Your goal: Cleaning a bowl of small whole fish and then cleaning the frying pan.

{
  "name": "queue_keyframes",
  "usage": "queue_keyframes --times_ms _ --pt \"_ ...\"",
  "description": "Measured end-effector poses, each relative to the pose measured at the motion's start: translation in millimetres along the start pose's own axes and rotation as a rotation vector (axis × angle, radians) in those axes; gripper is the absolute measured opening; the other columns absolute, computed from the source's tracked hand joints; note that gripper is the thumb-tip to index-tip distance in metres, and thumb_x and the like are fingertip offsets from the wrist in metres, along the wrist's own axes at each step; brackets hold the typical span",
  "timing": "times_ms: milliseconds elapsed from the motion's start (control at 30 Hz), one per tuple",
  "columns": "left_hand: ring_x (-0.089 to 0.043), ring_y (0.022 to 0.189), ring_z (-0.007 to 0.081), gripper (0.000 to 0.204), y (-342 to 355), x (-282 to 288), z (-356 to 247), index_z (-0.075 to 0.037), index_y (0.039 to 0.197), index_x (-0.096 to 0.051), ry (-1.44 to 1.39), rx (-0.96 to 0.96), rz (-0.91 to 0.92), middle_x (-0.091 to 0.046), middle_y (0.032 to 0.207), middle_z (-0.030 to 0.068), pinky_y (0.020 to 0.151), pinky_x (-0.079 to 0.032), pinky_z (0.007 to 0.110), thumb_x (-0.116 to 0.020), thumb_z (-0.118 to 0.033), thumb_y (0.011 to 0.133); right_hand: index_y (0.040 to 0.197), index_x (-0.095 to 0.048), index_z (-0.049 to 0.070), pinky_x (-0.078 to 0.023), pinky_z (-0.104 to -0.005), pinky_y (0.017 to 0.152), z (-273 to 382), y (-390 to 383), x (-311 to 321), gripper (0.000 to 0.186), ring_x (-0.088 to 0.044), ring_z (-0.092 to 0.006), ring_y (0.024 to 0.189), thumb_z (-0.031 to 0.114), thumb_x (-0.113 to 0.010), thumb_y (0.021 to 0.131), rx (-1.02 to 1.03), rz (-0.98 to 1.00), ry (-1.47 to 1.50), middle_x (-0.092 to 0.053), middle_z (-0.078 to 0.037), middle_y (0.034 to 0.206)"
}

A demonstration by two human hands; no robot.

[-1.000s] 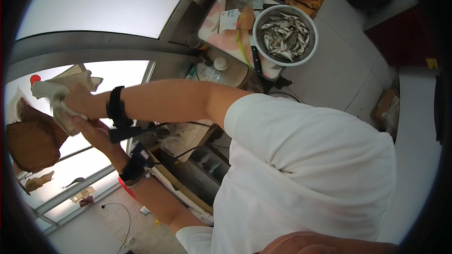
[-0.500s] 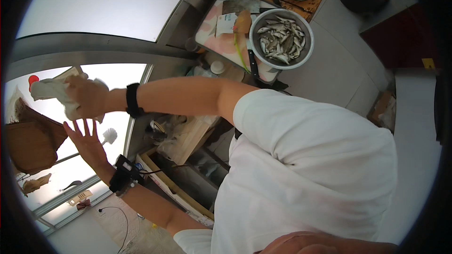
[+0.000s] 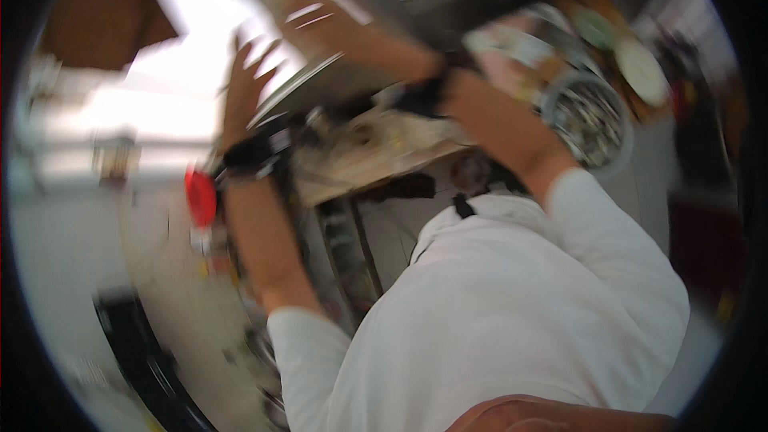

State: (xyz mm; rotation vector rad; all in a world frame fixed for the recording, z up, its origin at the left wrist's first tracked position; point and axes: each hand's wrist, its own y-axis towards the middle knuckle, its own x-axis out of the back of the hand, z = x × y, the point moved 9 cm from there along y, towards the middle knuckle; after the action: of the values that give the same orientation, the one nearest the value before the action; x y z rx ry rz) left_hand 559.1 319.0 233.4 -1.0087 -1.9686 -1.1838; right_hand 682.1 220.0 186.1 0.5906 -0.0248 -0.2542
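- Held up at the far left, the left hand (image 3: 240,100), fingers spread apart, blurred by motion.
- To its right and slightly farther, the right hand (image 3: 344,34), fingers parted with bright gaps between them, also blurred.
- Behind both, the bright white window (image 3: 180,92), nearest to the hands; cannot tell whether touching it.
- On the wrists, a black band with a boxy device (image 3: 260,148) at left and a plain-looking black band (image 3: 420,98) at right.
- Nearer than the hands, a light wooden counter (image 3: 356,176) bearing clutter too smeared to name.
- Left of that counter, a bright red rounded object (image 3: 200,196).
- At the far right, a round grey metal basin (image 3: 620,162) filled with small silvery fish (image 3: 588,118).
- Just beyond the basin, a white oval plate (image 3: 642,70) and a pale green round dish (image 3: 594,28), near each other.
- At the near left, a long black object (image 3: 144,356).
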Motion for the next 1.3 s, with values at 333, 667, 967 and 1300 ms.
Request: queue_keyframes --times_ms 333,667,967,1300 --pt "-0.051 0.11 0.0224 0.058 -251 -207 -43 -0.007 0.134 -0.031 -0.98 1.248 -0.833 -0.049 0.122 0.0085 0.092 -0.043 0.038 -0.059 -0.028 0.088 0.118 -0.055 0.002 -0.049 -0.0228 0.067 -185 -79 154 0.03 -0.063 -0.0136 0.079 0.015 -0.052 0.092 -0.573 0.315 -0.126 -0.063 -0.009 0.104" --pt "-0.056 0.102 0.0216 0.048 -599 -305 -251 -0.004 0.132 -0.039 -0.779 1.396 -2.11 -0.053 0.116 0.0101 0.085 -0.046 0.032 -0.056 -0.019 0.089 0.11 -0.058 0.0 -0.047 -0.0218 0.059 -253 -172 -74 0.026 -0.06 -0.0099 0.07 0.017 -0.055 0.091 -0.568 1.002 0.049 -0.064 -0.007 0.091" --pt "-0.047 0.115 0.0265 0.057 -770 -267 -302 0.001 0.135 -0.032 -0.485 1.286 -2.456 -0.042 0.129 0.0177 0.093 -0.043 0.035 -0.055 -0.027 0.091 0.104 -0.058 -0.006 -0.048 -0.0299 0.063 -195 -320 -300 0.024 -0.06 -0.0186 0.074 0.011 -0.056 0.087 -0.469 1.646 0.052 -0.064 -0.008 0.086" --pt "-0.05 0.111 0.0309 0.047 -889 -188 -273 0.006 0.122 -0.036 -0.517 0.95 -2.54 -0.047 0.119 0.0188 0.092 -0.048 0.039 -0.056 -0.018 0.088 0.092 -0.063 -0.002 -0.05 -0.0286 0.064 -196 -330 -461 0.015 -0.063 -0.0182 0.074 0.008 -0.058 0.081 -0.131 1.908 -0.074 -0.065 -0.012 0.076"
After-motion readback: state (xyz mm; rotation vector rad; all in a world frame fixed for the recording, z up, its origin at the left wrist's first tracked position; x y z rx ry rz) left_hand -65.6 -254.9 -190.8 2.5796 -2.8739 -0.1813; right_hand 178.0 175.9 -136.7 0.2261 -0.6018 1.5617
